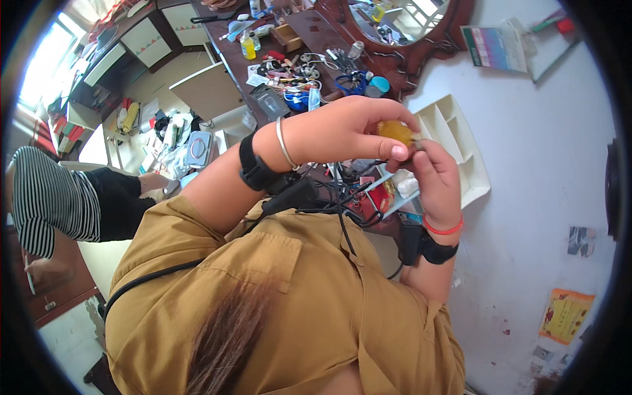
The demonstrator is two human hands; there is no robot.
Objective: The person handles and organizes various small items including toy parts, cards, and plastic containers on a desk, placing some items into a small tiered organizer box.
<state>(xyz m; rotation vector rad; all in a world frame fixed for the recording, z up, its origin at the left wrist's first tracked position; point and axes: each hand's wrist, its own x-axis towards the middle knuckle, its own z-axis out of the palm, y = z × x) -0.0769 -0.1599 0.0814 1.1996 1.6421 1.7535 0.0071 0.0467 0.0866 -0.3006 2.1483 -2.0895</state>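
My left hand (368,128), with a silver bangle at the wrist, curls its fingers and thumb around a small rounded yellow object (394,131). Its exact kind is not clear, as the fingers cover part of it. Close against it, my right hand (436,171), with a red bracelet, pinches a tiny dark piece (417,145) at the object's right edge. Both hands are raised over the dresser top, in front of a white divided tray (475,172). Under them lie a red packet (380,197) and white rolled items (407,184), partly hidden by my hands.
Cables, a blue-lidded jar (378,86) and small items crowd the dresser below a framed mirror (401,20). An open drawer (230,125) sticks out at left. Another person in a striped top (56,191) bends beside it. A white wall (526,164) bounds the right.
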